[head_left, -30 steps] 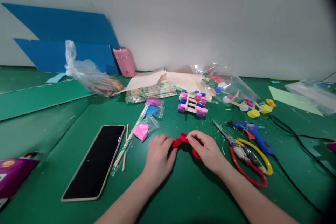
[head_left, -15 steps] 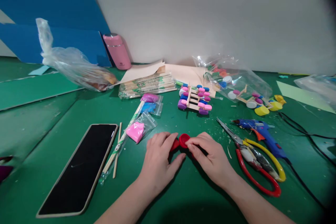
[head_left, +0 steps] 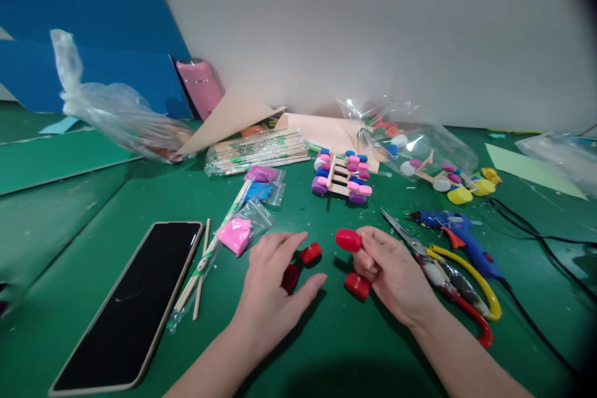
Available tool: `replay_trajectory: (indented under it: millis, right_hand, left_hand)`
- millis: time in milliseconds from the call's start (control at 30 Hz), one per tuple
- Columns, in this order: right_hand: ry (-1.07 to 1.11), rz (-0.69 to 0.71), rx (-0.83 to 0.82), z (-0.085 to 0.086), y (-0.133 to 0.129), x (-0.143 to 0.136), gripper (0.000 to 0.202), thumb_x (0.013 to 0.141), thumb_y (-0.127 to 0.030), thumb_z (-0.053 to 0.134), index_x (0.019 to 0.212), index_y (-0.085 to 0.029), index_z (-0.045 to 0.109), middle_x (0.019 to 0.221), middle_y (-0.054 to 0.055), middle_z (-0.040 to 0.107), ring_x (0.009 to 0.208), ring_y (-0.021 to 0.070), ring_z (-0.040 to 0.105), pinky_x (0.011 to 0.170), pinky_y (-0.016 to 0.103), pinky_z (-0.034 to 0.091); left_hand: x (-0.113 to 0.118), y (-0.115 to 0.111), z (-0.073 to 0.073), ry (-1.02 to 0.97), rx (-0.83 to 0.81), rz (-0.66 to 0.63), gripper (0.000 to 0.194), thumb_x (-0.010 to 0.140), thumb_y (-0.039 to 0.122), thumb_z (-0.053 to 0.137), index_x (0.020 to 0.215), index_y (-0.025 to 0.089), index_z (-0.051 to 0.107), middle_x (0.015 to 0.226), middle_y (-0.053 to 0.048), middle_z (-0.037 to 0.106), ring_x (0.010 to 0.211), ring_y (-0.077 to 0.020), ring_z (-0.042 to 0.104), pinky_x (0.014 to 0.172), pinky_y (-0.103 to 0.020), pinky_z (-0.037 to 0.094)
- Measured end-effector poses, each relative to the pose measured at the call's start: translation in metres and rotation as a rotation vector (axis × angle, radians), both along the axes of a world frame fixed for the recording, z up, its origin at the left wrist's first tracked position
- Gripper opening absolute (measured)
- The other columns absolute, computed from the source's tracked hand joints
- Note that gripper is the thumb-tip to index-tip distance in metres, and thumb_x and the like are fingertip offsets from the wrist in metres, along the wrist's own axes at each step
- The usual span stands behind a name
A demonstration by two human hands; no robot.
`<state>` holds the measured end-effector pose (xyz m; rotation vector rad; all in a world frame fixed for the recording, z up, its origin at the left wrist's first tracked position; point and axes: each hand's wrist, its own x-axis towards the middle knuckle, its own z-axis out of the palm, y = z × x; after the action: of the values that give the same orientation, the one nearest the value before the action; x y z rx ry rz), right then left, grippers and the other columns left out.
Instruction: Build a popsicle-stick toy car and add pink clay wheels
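My right hand (head_left: 394, 277) pinches a red bottle cap (head_left: 347, 240) between thumb and forefinger, raised over the green tabletop. Just below its curled fingers is a second red cap (head_left: 357, 286). My left hand (head_left: 273, 289) is open, thumb and fingers spread apart, with a small red cap (head_left: 311, 253) lying by its fingertips. A darker red cap (head_left: 290, 278), partly hidden, shows inside the curve of that hand. Beyond the hands stands a small model of wooden sticks with pink, purple and blue caps (head_left: 342, 177).
To the left lie a phone (head_left: 133, 305), thin sticks (head_left: 198, 277) and a bag of pink clay-like material (head_left: 236, 234). On the right are scissors (head_left: 471, 311) and a blue glue gun (head_left: 459, 230) with its cord. Bundled sticks (head_left: 259, 152) and a clear bag (head_left: 420, 137) sit farther back.
My hands have moved apart. The right hand has lifted a red cap away from the left, whose fingers have spread, revealing more red caps. The brown paper at the back has tilted upward.
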<state>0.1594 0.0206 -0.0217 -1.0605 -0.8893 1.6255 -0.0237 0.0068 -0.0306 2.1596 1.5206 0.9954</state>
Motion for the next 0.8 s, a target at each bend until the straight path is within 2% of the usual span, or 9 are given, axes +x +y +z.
replay_trajectory:
  millis: [133,333,533,667,733,800]
  right_hand:
    - [-0.194,0.131,0.081,0.000,-0.006,-0.005,0.025,0.083,-0.038,0.051,0.067,-0.018,0.052,0.052,-0.006,0.044,0.043,0.0054,0.034,0.041,0.019,0.025]
    - [-0.248,0.237,0.165,0.001,-0.007,-0.016,0.024,0.084,-0.036,0.049,0.071,-0.017,0.054,0.055,-0.005,0.048,0.050,0.0070,0.042,0.051,0.019,0.034]
    - [-0.291,0.243,0.190,-0.001,-0.005,-0.020,0.025,0.084,-0.038,0.047,0.071,-0.018,0.054,0.058,-0.003,0.050,0.057,0.0092,0.047,0.058,0.021,0.038]
    - [-0.311,0.251,0.202,-0.004,-0.007,-0.021,0.021,0.085,-0.036,0.047,0.081,-0.018,0.057,0.062,-0.002,0.052,0.060,0.0102,0.050,0.058,0.021,0.040]
    - [-0.358,0.220,0.231,-0.005,-0.007,-0.020,0.019,0.085,-0.035,0.046,0.089,-0.019,0.056,0.063,-0.002,0.052,0.059,0.0109,0.051,0.057,0.022,0.041]
    - [-0.494,0.129,0.335,-0.006,-0.006,-0.019,0.018,0.085,-0.032,0.045,0.097,-0.021,0.055,0.069,-0.001,0.054,0.063,0.0125,0.053,0.059,0.024,0.043]
  left_hand:
    - [0.007,-0.004,0.004,-0.063,0.063,-0.052,0.037,0.073,0.038,0.059,0.104,0.019,0.052,0.096,-0.008,0.060,0.091,-0.0240,0.053,0.079,-0.038,0.043]
    - [0.010,-0.003,0.010,-0.150,-0.074,-0.041,0.026,0.078,0.037,0.054,0.096,0.020,0.058,0.091,-0.008,0.063,0.090,-0.0246,0.052,0.081,-0.042,0.042]
    - [0.011,-0.001,0.010,-0.191,-0.107,-0.011,0.017,0.075,0.028,0.057,0.090,0.019,0.059,0.084,-0.006,0.063,0.085,-0.0226,0.053,0.076,-0.040,0.045]
    - [0.012,-0.002,0.006,-0.236,-0.077,0.025,0.020,0.073,0.023,0.057,0.092,0.017,0.058,0.084,-0.007,0.062,0.083,-0.0209,0.055,0.072,-0.037,0.048]
    - [0.012,-0.003,0.005,-0.227,-0.042,0.064,0.022,0.072,0.021,0.057,0.093,0.017,0.056,0.086,-0.007,0.061,0.083,-0.0205,0.056,0.071,-0.035,0.049]
    - [0.012,-0.003,0.004,-0.185,0.007,0.099,0.023,0.071,0.020,0.056,0.093,0.018,0.055,0.087,-0.006,0.061,0.083,-0.0204,0.057,0.071,-0.035,0.049]
